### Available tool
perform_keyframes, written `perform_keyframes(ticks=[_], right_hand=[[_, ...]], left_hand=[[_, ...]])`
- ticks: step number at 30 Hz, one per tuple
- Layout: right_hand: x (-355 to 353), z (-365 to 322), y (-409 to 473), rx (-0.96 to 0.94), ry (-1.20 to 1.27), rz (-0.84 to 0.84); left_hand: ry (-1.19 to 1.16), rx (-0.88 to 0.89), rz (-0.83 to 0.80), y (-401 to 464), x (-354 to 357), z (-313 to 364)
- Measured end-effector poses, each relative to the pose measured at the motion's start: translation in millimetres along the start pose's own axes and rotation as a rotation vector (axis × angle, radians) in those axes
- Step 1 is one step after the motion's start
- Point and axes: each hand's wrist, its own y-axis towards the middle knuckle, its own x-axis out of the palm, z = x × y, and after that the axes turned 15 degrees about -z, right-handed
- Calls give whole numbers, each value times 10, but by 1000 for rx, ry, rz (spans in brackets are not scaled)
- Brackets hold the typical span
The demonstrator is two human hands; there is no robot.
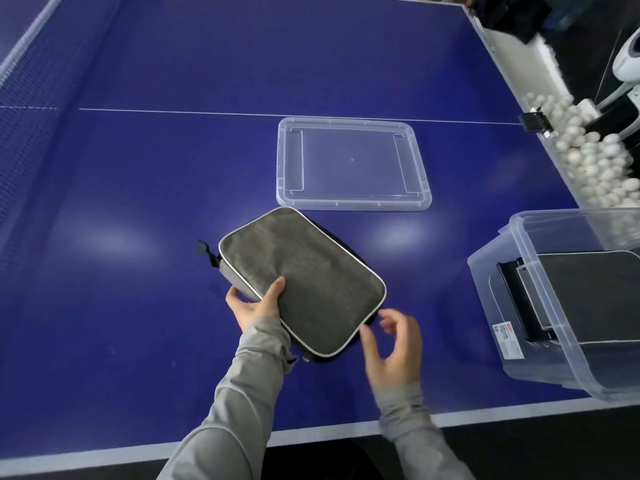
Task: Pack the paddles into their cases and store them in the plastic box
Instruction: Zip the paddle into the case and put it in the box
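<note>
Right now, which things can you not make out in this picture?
Head view:
- Grey case: whether a paddle is inside; the fabric hides it.
- Right hand: motion blur hides its fingers; whether it touches the case is unclear.
- Plastic box: cut off by the right edge; a dark case lies inside, only partly seen.
- Box label: print too small.

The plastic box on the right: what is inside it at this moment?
Inside the clear plastic box lies one dark grey case like the one the left hand holds. Whatever is beneath or inside that case is covered.
</note>
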Motion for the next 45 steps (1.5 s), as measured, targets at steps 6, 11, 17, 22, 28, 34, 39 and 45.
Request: perform_keyframes(ticks=[6,11,17,22,28,34,39,45], right_hand=[[419,-252,-261,43,72,-93],[515,-309,-75,163,74,28],[514,-298,-21,98,4,46],[507,-273,-48,46,-34,21],[479,-256,-32,49,-13,25],[429,-230,-46,-93,-128,30],[394,-211,-85,-177,-189,-16],[337,-168,-121,-85,-85,-22]], left_hand=[[-158,13,104,7,207,119],[-242,2,175,-52,328,158],[-264,6,203,-84,376,206],[-277,22,201,-75,387,196],[-306,36,233,-59,374,135],[-270,28,239,-96,313,147],[-242,24,237,-121,251,177],[-193,-4,237,-130,143,265]])
